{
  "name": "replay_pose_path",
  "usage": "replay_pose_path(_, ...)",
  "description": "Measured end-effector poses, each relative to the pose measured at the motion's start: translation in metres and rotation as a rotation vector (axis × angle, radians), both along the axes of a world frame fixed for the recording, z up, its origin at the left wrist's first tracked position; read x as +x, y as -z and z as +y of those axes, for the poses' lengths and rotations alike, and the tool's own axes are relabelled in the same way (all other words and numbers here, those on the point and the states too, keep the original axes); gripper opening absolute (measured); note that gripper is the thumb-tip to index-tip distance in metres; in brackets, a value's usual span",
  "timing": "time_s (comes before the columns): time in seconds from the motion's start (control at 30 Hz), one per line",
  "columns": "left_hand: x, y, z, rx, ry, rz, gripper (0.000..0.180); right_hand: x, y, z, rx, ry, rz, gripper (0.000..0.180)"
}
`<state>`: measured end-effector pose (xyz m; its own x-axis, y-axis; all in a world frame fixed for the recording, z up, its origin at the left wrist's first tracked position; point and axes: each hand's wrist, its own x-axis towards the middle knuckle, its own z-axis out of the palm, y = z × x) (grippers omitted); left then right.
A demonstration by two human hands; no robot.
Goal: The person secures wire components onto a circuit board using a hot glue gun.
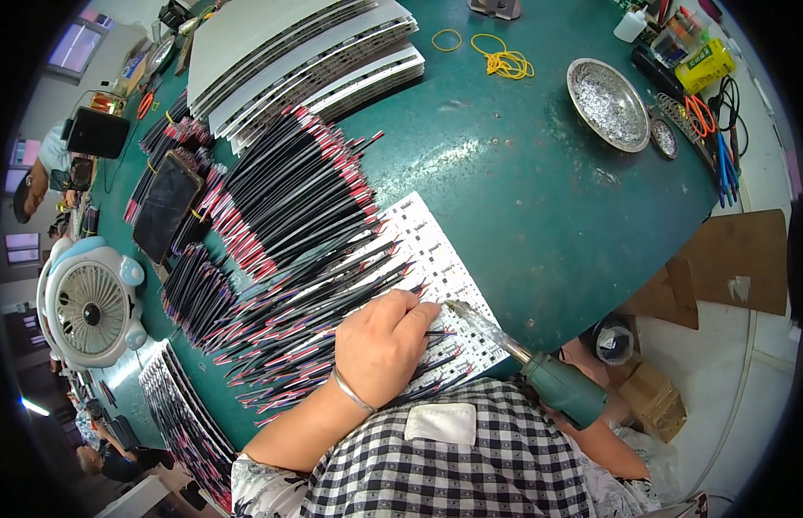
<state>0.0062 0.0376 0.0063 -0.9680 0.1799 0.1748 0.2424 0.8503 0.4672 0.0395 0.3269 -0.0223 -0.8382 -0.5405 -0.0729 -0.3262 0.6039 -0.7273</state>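
Observation:
My left hand [380,341] is closed in a pinch over the white circuit board panel [453,276], on a thin black wire whose end is mostly hidden by my fingers. Many black wires [315,324] with red and white ends lie across the panel's left part and under this hand. From the right, a soldering iron [565,388] with a green handle points its tip close to my left fingertips. My right hand [595,434] is around the handle's rear end, its fingers largely hidden behind it.
Bundled wires [289,190] and stacked white panels [306,52] fill the far left. A phone [168,205] rests on wire bundles near a fan [91,311]. At the far right stands a metal bowl [610,104] with silvery bits. Yellow bands [505,62] lie at the back.

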Motion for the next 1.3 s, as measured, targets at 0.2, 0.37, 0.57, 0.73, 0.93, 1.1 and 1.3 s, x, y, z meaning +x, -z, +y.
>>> replay_pose_path(0.2,0.001,-0.004,0.000,-0.006,0.021,-0.034,0.031,-0.008,-0.020,-0.002,-0.124,0.066,0.053,0.025)
replay_pose_path(0.37,0.000,-0.010,-0.003,0.131,0.078,-0.056,0.024,-0.001,-0.020,0.007,-0.180,0.130,-0.073,0.024)
replay_pose_path(0.57,0.009,-0.013,-0.002,0.078,0.150,0.098,0.021,0.009,-0.017,0.018,-0.398,0.197,-0.181,0.024)
replay_pose_path(0.73,0.014,-0.011,0.007,-0.127,0.124,0.076,0.024,0.024,-0.019,0.028,-0.307,0.347,-0.606,0.034)
replay_pose_path(0.93,0.014,-0.002,0.009,-0.062,0.074,0.030,0.022,0.023,-0.008,0.015,-0.179,0.160,-0.022,0.034)
replay_pose_path(1.1,0.015,0.000,0.009,-0.052,0.048,0.008,0.020,0.013,-0.005,0.014,-0.097,0.032,0.097,0.027)
replay_pose_path(1.3,0.012,0.000,0.009,-0.019,0.048,0.012,0.020,0.006,-0.011,0.008,-0.110,-0.009,0.213,0.023)
